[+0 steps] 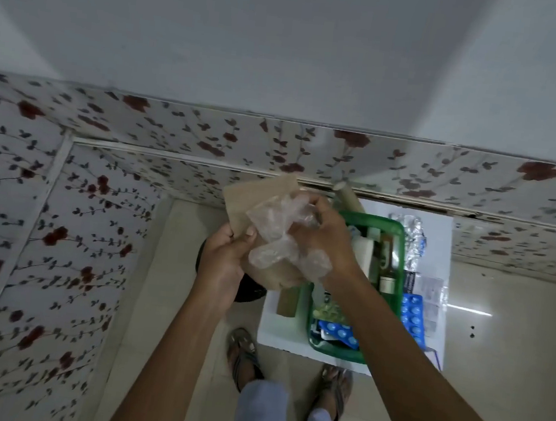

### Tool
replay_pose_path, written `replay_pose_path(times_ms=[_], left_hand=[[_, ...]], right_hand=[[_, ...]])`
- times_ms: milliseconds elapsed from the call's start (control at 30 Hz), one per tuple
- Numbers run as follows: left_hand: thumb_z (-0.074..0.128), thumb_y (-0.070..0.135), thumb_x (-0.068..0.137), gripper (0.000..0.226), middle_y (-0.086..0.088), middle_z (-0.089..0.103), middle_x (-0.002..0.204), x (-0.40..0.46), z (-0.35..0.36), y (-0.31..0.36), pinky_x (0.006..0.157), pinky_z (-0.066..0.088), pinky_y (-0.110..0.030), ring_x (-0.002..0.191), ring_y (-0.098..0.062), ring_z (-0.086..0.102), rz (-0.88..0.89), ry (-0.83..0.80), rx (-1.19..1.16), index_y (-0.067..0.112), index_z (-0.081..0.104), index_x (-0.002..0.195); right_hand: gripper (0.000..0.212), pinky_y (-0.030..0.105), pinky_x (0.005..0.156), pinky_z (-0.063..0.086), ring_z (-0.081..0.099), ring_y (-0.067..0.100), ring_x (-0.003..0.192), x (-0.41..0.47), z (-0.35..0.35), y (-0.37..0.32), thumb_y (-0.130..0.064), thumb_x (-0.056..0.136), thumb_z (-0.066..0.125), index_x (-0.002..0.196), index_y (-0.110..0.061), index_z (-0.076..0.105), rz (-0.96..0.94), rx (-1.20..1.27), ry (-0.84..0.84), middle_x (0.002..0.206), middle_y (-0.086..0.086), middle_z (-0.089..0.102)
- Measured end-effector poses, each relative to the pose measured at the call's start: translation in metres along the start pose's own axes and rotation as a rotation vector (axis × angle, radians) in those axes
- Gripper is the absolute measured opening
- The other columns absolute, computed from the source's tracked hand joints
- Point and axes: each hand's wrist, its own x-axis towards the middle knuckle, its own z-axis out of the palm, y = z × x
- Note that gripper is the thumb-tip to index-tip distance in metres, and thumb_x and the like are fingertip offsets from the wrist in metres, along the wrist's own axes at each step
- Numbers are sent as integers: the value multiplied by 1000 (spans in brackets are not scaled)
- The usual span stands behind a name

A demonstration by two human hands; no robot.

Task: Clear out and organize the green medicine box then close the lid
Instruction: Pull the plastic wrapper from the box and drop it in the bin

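The green medicine box [400, 237] stands open on a white surface [278, 327], holding a small bottle [388, 273], blue blister packs [339, 331] and other packets. Above and to the left of the box, my left hand [223, 259] holds a brown paper envelope [261, 195] from below. My right hand [325, 232] grips a crumpled clear plastic bag [280, 241] that lies against the envelope. The right forearm covers the middle of the box.
Silver foil strips [415, 231] and a blue blister pack [413, 317] lie on the white surface to the right of the box. A cardboard tube [289, 302] lies left of it. A dark round object [251, 289] sits below my left hand. Floral walls surround the tiled floor.
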Motion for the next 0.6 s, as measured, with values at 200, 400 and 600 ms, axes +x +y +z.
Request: replay_pose_path(times_ms=[200,400,600], left_hand=[[44,23,95,22,-6,65,101,36,-108,0,67,53,-26,96,-23,60,-69,251,-90,11,61,99],[44,19,93,18,-9,63,95,82,-225,-45,75,49,-32,93,-27,59,-154,523,-133,8,57,99],[51,14,89,10,-9,65,89,154,-267,-111,71,50,-31,78,-23,61,-287,462,-123,10,60,89]], right_hand=[[54,27,82,47,56,18,95,43,68,51,-9,80,66,130,-13,46,-139,-702,55,109,2,59],[23,33,69,50,64,30,90,129,127,174,-8,92,44,100,-3,65,52,-1211,58,102,17,69],[25,36,81,50,60,30,99,220,93,275,-9,95,38,101,2,60,264,-1314,265,115,21,62]])
